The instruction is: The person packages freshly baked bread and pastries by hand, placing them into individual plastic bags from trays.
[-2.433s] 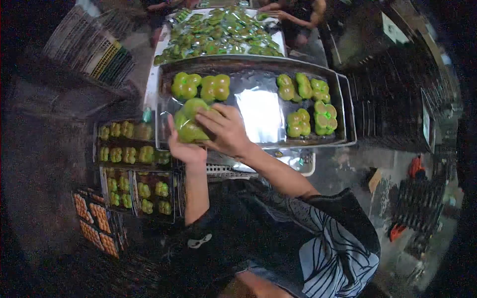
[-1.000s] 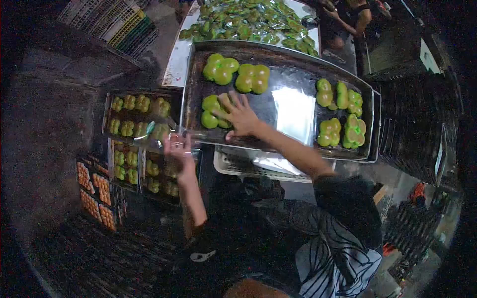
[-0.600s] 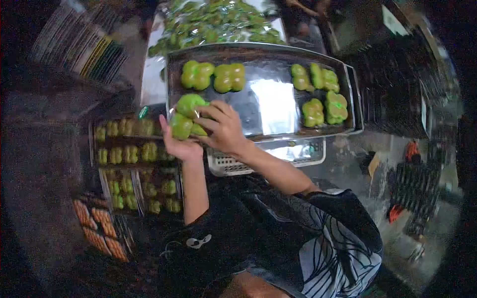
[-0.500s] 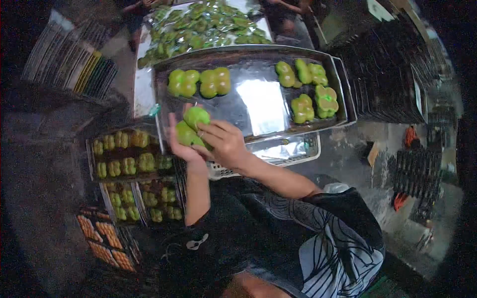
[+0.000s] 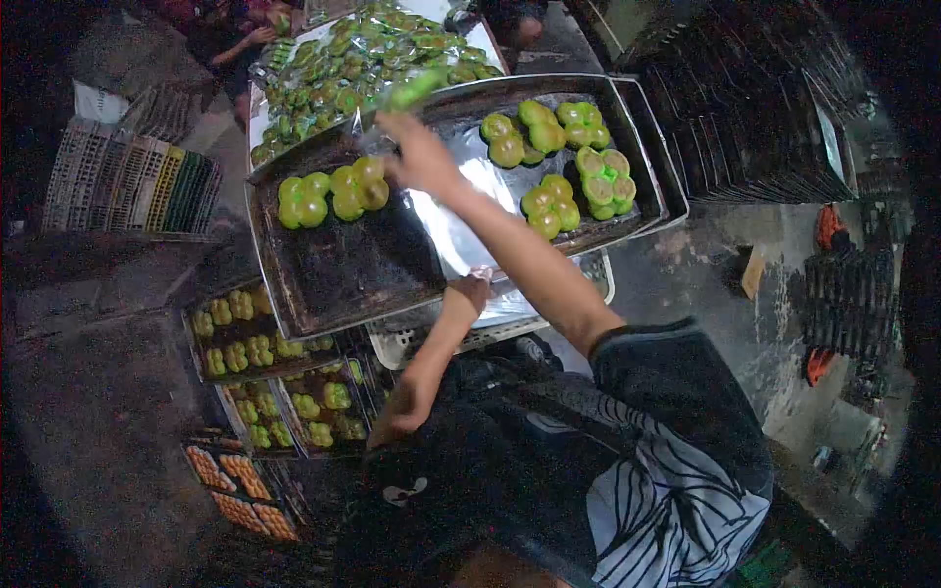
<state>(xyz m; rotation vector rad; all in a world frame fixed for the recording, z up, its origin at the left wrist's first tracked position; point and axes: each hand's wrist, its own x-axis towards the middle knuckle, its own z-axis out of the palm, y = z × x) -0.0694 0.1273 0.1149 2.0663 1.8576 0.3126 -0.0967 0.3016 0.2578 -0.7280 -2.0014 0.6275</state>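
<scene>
A dark metal baking tray (image 5: 338,294) holds several clusters of green-brown buns, among them one bun cluster (image 5: 304,201) on the left and another (image 5: 551,206) on the right. My right hand (image 5: 426,162) reaches over the tray, fingers apart and slightly blurred. Just beyond its fingers is a motion-smeared green bun cluster (image 5: 417,88), which looks separate from the hand. My left hand (image 5: 470,284) is closed at the tray's near rim, beside shiny clear plastic (image 5: 505,309); what its fingers hold is hidden.
Behind the tray, a white table (image 5: 257,108) bears a heap of plastic-wrapped green buns (image 5: 343,73). A cream plastic basket (image 5: 392,348) sits below the tray. Bun trays (image 5: 284,377) stand at lower left, stacked dark trays (image 5: 755,137) at right. Another person's hand (image 5: 260,36) is at the far left.
My hands have parted from the bun cluster they held together. The right went forward over the tray; the left dropped to the near rim. A blurred green cluster now appears near the heap.
</scene>
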